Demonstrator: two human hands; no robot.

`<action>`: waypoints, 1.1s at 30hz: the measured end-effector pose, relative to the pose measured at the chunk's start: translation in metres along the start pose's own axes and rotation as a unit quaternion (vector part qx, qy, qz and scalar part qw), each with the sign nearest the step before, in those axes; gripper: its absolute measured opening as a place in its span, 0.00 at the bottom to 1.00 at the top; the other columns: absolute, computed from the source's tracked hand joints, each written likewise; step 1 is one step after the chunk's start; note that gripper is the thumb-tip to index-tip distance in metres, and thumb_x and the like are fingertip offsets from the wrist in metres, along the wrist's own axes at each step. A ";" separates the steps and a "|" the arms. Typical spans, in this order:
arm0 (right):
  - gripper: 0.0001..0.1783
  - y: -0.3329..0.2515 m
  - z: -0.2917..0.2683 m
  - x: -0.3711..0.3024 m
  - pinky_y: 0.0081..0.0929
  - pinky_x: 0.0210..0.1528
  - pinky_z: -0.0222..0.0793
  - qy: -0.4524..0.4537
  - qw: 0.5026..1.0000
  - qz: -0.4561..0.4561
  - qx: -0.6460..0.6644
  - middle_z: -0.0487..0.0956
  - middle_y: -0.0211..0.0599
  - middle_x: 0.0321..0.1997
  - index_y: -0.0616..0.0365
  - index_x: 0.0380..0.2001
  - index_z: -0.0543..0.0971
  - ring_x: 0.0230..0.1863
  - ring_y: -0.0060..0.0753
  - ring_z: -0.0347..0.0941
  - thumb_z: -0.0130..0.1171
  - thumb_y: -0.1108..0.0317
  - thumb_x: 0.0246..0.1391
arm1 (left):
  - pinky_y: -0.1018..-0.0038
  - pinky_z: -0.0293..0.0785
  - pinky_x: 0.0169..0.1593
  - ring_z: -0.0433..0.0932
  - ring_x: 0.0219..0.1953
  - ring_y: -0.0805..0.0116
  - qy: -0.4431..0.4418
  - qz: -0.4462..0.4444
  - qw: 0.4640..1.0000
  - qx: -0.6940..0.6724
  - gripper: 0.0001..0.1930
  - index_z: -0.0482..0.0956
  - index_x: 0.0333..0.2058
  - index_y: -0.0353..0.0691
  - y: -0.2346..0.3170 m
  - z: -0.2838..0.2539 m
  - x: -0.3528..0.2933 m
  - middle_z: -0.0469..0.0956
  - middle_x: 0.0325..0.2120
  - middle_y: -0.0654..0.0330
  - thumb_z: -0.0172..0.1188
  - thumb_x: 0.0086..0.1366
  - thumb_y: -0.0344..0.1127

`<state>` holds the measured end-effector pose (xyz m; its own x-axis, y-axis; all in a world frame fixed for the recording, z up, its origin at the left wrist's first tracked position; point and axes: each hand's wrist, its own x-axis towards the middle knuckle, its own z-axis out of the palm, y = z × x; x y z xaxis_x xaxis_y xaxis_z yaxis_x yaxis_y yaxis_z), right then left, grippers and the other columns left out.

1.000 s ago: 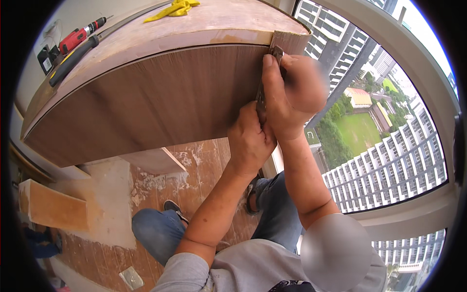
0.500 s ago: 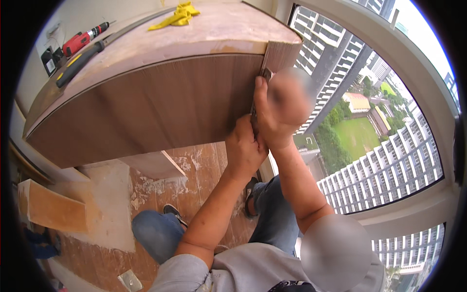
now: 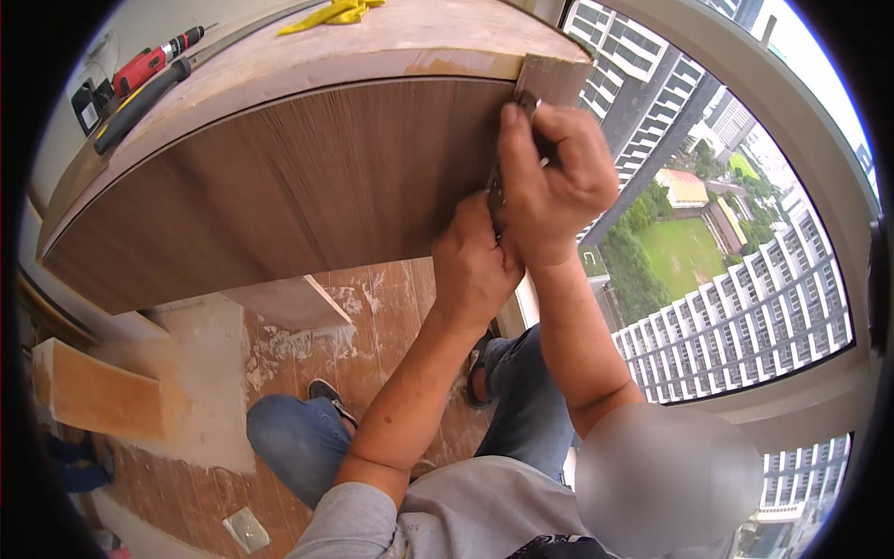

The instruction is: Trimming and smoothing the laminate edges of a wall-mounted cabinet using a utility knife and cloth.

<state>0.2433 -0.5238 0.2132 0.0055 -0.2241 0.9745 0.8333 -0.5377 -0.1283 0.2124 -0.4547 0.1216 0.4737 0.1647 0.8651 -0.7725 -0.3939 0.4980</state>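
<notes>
A brown wood-grain panel (image 3: 279, 186) forms the front face of a waist-high wooden cabinet. At the panel's right end, my hands grip a narrow dark metal tool (image 3: 497, 193) with small holes or marks along it; its exact kind is hard to make out. My right hand (image 3: 563, 177) is closed around its upper part, thumb pointing up beside the tool's top end. Lower down, my left hand (image 3: 475, 261) is closed on the lower part, its fingers partly hidden. The tool lies along the panel's right edge, just below the top corner strip (image 3: 556, 79).
On the pale cabinet top (image 3: 391, 61) lie a yellow cloth or glove (image 3: 331, 16), a red drill (image 3: 154, 70) and a long tool with a black-and-yellow handle (image 3: 140, 107). A large window (image 3: 726, 279) stands close on the right. An orange-brown box (image 3: 98, 391) is on the floor left.
The tool and both hands have moved slightly up along the panel's right edge. My view has tilted a little, so the cabinet sits higher in the picture.
</notes>
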 end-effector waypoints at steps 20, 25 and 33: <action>0.09 -0.004 -0.006 -0.017 0.17 0.30 0.67 -0.011 0.999 0.027 0.014 0.82 0.39 0.32 0.67 0.33 0.81 0.29 0.19 0.74 0.71 0.85 0.50 | 0.57 0.79 0.32 0.82 0.30 0.46 -0.024 -0.008 1.000 0.005 0.17 0.73 0.48 0.30 -0.012 -0.001 -0.017 0.79 0.32 0.48 0.65 0.61 0.28; 0.09 -0.003 -0.007 -0.014 0.16 0.30 0.68 -0.015 1.000 0.018 0.014 0.82 0.39 0.32 0.67 0.33 0.80 0.29 0.18 0.74 0.70 0.85 0.50 | 0.58 0.79 0.32 0.82 0.29 0.48 -0.016 0.007 1.000 -0.011 0.17 0.73 0.48 0.30 -0.008 -0.002 -0.012 0.79 0.31 0.49 0.65 0.62 0.28; 0.10 -0.004 -0.007 -0.013 0.17 0.29 0.68 -0.023 1.000 0.014 0.003 0.81 0.38 0.32 0.66 0.34 0.80 0.28 0.19 0.73 0.71 0.84 0.50 | 0.60 0.79 0.30 0.81 0.26 0.51 -0.022 -0.022 0.999 -0.027 0.16 0.73 0.47 0.30 -0.006 -0.003 -0.012 0.78 0.29 0.51 0.65 0.62 0.28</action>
<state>0.2363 -0.5240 0.1998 0.0538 -0.2016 0.9780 0.8362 -0.5262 -0.1544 0.2100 -0.4518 0.1088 0.5251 0.1399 0.8394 -0.7717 -0.3376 0.5390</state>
